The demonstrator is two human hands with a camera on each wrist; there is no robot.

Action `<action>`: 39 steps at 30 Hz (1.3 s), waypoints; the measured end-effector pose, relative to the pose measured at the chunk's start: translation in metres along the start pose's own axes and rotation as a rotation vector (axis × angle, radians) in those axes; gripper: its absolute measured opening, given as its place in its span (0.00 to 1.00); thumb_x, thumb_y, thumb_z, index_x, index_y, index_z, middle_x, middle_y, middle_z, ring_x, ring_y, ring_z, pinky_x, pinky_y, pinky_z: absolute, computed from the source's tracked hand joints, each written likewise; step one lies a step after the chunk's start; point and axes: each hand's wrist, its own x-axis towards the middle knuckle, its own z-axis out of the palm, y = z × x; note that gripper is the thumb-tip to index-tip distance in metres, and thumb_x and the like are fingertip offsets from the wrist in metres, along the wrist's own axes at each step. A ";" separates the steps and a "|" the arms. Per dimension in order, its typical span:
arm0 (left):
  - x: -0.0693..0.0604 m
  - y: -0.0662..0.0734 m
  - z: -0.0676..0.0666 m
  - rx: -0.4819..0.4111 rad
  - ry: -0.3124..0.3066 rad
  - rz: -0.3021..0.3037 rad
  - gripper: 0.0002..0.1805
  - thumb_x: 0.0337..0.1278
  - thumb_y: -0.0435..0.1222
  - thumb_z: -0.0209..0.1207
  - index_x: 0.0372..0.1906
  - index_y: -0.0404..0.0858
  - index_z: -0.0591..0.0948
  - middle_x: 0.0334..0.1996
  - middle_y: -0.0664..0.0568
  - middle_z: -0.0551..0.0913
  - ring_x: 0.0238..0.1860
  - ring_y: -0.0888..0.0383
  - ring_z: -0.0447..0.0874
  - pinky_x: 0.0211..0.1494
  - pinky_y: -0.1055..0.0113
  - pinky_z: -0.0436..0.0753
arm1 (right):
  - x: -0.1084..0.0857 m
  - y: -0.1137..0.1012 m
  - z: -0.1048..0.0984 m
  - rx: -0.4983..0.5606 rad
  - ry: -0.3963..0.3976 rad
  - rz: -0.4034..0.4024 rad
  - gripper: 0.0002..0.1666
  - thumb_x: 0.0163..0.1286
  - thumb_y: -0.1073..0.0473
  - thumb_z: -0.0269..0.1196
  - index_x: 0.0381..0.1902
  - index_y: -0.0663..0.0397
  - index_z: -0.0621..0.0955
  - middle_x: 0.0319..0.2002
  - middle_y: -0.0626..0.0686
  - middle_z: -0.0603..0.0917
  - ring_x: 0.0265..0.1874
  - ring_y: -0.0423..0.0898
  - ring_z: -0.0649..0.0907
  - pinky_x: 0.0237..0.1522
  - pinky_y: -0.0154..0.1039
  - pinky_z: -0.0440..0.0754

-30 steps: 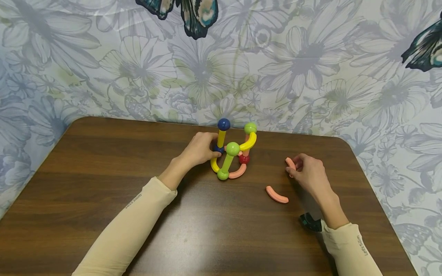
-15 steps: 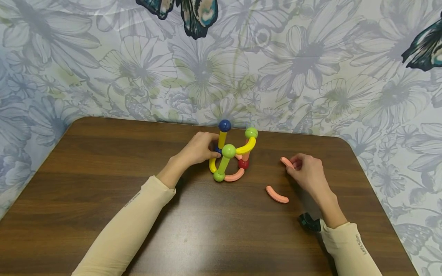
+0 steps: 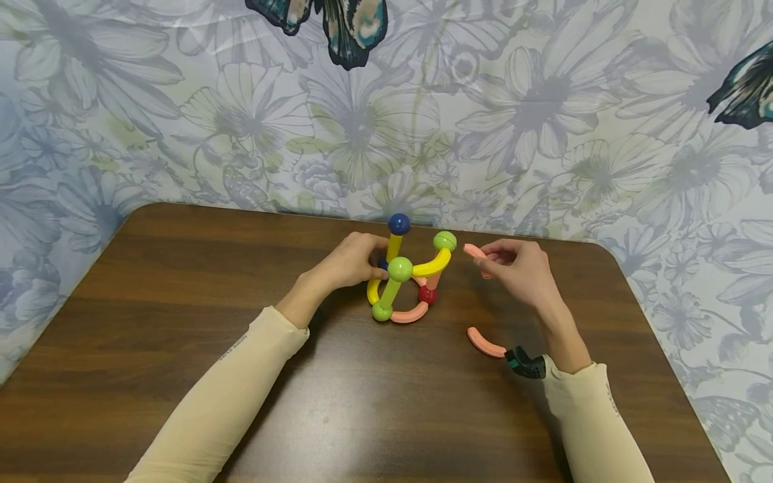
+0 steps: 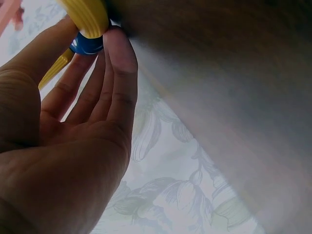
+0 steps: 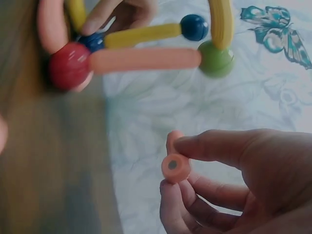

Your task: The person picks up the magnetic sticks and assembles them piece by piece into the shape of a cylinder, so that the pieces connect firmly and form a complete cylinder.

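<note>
A frame of magnetic balls and rods [image 3: 391,292] stands near the table's far edge, with upright posts topped by green and blue balls. My left hand [image 3: 350,260] grips its lower blue ball [image 4: 87,45] between thumb and fingers, beside a curved yellow rod [image 4: 90,17]. To the right of the frame, my right hand [image 3: 521,268] pinches a curved pink rod [image 3: 474,251], raised off the table and apart from the green ball [image 3: 445,241]. In the right wrist view this pink rod [image 5: 176,167] points its magnet end at the camera.
Another curved pink rod [image 3: 485,343] lies on the brown wooden table [image 3: 362,402], close to the dark wrist camera [image 3: 525,363] on my right arm. Flower-patterned wallpaper [image 3: 543,134] rises behind the table's far edge.
My right hand has lifted the pink rod and carried it left and away from me, towards the frame. The frame has shifted slightly and turned in my left hand.
</note>
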 end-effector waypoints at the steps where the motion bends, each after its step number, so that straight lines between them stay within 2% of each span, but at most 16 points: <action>1: 0.000 0.000 0.000 0.000 0.000 0.004 0.21 0.56 0.33 0.77 0.55 0.39 0.86 0.35 0.49 0.88 0.35 0.56 0.84 0.40 0.64 0.84 | 0.003 -0.004 0.001 0.024 -0.005 0.002 0.17 0.71 0.49 0.73 0.48 0.55 0.89 0.35 0.56 0.93 0.34 0.48 0.91 0.36 0.33 0.84; 6: 0.000 0.000 0.000 0.001 -0.002 0.014 0.22 0.56 0.32 0.77 0.56 0.38 0.86 0.35 0.49 0.87 0.34 0.57 0.84 0.40 0.65 0.83 | 0.016 -0.025 0.004 0.114 -0.006 0.019 0.20 0.71 0.47 0.72 0.48 0.57 0.88 0.34 0.54 0.93 0.33 0.45 0.91 0.38 0.34 0.86; 10: 0.000 0.000 0.001 0.003 -0.003 0.013 0.23 0.55 0.32 0.77 0.57 0.38 0.85 0.34 0.49 0.87 0.34 0.57 0.84 0.39 0.65 0.82 | 0.027 -0.039 0.004 0.210 0.008 0.010 0.21 0.71 0.49 0.72 0.49 0.62 0.87 0.34 0.52 0.92 0.35 0.48 0.92 0.38 0.33 0.88; 13: 0.000 0.001 0.002 -0.003 -0.006 0.009 0.23 0.55 0.32 0.77 0.57 0.38 0.85 0.35 0.49 0.87 0.34 0.57 0.84 0.39 0.65 0.83 | 0.033 -0.048 0.003 0.239 0.021 -0.004 0.22 0.72 0.49 0.72 0.49 0.64 0.87 0.34 0.51 0.92 0.34 0.46 0.91 0.37 0.31 0.87; 17: 0.000 0.002 0.002 -0.004 -0.009 0.009 0.22 0.56 0.32 0.77 0.56 0.38 0.86 0.35 0.49 0.88 0.34 0.57 0.84 0.39 0.65 0.83 | 0.038 -0.057 0.005 0.264 0.011 -0.013 0.22 0.72 0.49 0.71 0.52 0.62 0.87 0.33 0.50 0.92 0.31 0.41 0.90 0.36 0.32 0.87; 22: 0.000 0.002 0.001 0.002 -0.006 0.010 0.22 0.55 0.32 0.77 0.56 0.38 0.86 0.35 0.49 0.88 0.35 0.57 0.85 0.40 0.65 0.84 | 0.039 -0.065 0.011 0.290 -0.015 -0.040 0.21 0.71 0.52 0.72 0.55 0.60 0.87 0.35 0.54 0.91 0.29 0.41 0.88 0.36 0.33 0.85; 28: 0.001 0.001 0.001 -0.002 -0.013 0.008 0.21 0.56 0.31 0.76 0.55 0.37 0.85 0.36 0.48 0.88 0.35 0.56 0.85 0.41 0.64 0.84 | 0.039 -0.068 0.015 0.281 -0.025 -0.022 0.20 0.70 0.51 0.72 0.51 0.60 0.89 0.34 0.50 0.90 0.33 0.47 0.85 0.38 0.38 0.80; 34: 0.001 0.000 0.001 0.020 -0.009 0.030 0.21 0.55 0.31 0.77 0.54 0.37 0.86 0.37 0.46 0.89 0.35 0.56 0.85 0.41 0.64 0.84 | 0.039 -0.069 0.018 0.274 -0.031 0.005 0.19 0.71 0.49 0.72 0.51 0.56 0.89 0.35 0.48 0.91 0.37 0.46 0.85 0.41 0.39 0.78; 37: 0.001 0.000 0.002 0.023 0.010 0.048 0.18 0.57 0.34 0.76 0.51 0.38 0.86 0.36 0.47 0.88 0.34 0.56 0.84 0.40 0.64 0.83 | 0.038 -0.069 0.019 0.271 -0.029 0.001 0.18 0.71 0.50 0.72 0.51 0.56 0.89 0.35 0.49 0.91 0.37 0.46 0.85 0.42 0.39 0.78; 39: 0.001 0.001 0.002 0.019 0.047 0.068 0.15 0.59 0.37 0.76 0.47 0.39 0.86 0.35 0.49 0.87 0.34 0.57 0.83 0.39 0.65 0.82 | 0.038 -0.069 0.019 0.269 -0.030 -0.005 0.17 0.71 0.50 0.72 0.50 0.56 0.89 0.35 0.49 0.91 0.38 0.46 0.85 0.43 0.39 0.78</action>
